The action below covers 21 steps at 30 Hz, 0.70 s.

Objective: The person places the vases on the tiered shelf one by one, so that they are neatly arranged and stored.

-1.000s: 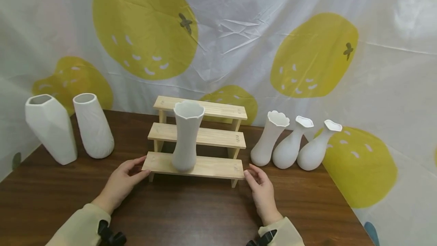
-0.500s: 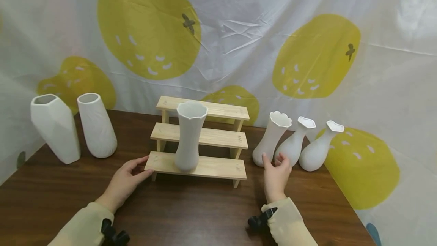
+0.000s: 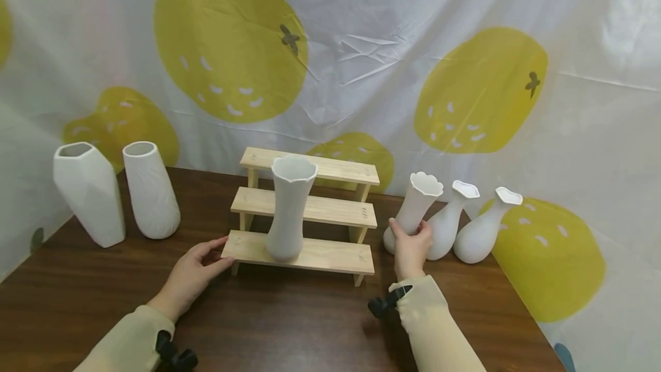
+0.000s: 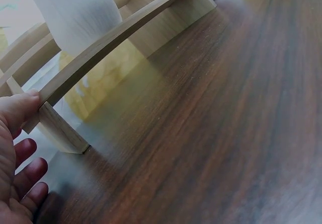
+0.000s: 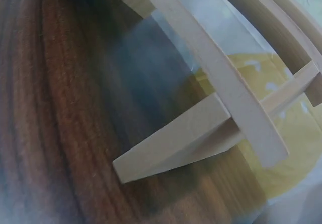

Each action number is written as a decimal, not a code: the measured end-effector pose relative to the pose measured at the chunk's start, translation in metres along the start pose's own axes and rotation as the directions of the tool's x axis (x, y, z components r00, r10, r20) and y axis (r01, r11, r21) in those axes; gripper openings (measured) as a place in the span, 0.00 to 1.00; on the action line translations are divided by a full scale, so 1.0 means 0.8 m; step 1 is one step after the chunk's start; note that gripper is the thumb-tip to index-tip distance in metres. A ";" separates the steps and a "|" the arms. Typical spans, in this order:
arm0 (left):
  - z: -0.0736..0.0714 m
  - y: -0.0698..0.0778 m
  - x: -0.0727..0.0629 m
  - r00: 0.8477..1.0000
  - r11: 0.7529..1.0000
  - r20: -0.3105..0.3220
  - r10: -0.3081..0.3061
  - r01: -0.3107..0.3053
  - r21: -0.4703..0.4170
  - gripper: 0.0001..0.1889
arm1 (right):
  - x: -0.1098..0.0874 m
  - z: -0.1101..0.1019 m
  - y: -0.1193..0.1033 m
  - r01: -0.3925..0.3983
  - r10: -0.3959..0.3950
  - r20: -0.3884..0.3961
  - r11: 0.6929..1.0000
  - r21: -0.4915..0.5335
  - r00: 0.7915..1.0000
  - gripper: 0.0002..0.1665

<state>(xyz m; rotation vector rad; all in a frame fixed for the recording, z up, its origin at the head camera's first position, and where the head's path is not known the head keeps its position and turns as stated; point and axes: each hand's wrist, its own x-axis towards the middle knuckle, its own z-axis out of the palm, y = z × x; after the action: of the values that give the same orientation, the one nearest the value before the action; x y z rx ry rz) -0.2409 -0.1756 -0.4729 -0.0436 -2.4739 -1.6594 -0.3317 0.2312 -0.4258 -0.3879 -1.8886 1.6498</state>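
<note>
A three-step wooden stand (image 3: 330, 211) stands mid-table, with a tall white fluted vase (image 3: 289, 211) upright on its bottom step. My left hand (image 3: 221, 251) rests at the left end of that step; in the left wrist view its thumb (image 4: 20, 108) touches the step's corner (image 4: 48, 95) and the fingers hang loose below. My right hand (image 3: 410, 229) grips the lower body of a white scalloped-rim vase (image 3: 422, 198) just right of the stand. The right wrist view shows only the stand's right end (image 5: 216, 78) and leg (image 5: 176, 143).
Two white narrow-necked vases (image 3: 451, 217) (image 3: 482, 228) stand close behind the gripped one. Two larger white vases (image 3: 88, 194) (image 3: 150, 188) stand at the far left. The dark wooden table (image 3: 289, 320) is backed by a white and yellow cloth (image 3: 361, 45).
My right hand has left the stand's right end, moved right and back, and closed round the scalloped-rim vase. My left hand has stayed at the stand's left end.
</note>
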 end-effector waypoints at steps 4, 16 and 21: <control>0.000 0.001 0.000 1.000 1.000 -0.003 -0.001 0.001 0.010 0.34 | 0.001 0.004 -0.001 -0.040 0.040 0.000 0.999 0.036 0.999 0.41; 0.001 0.002 -0.001 1.000 1.000 0.001 0.009 -0.009 -0.012 0.33 | 0.002 0.008 0.006 -0.084 0.088 -0.038 0.991 0.103 0.995 0.38; 0.001 0.001 0.000 1.000 1.000 -0.004 0.011 -0.011 -0.005 0.33 | 0.002 0.008 0.007 -0.093 0.100 -0.046 0.988 0.127 0.994 0.39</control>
<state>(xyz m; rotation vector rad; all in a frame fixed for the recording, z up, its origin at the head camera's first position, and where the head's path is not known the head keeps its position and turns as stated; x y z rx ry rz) -0.2410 -0.1747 -0.4728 -0.0541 -2.4623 -1.6603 -0.3375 0.2279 -0.4314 -0.4725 -1.7430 1.7929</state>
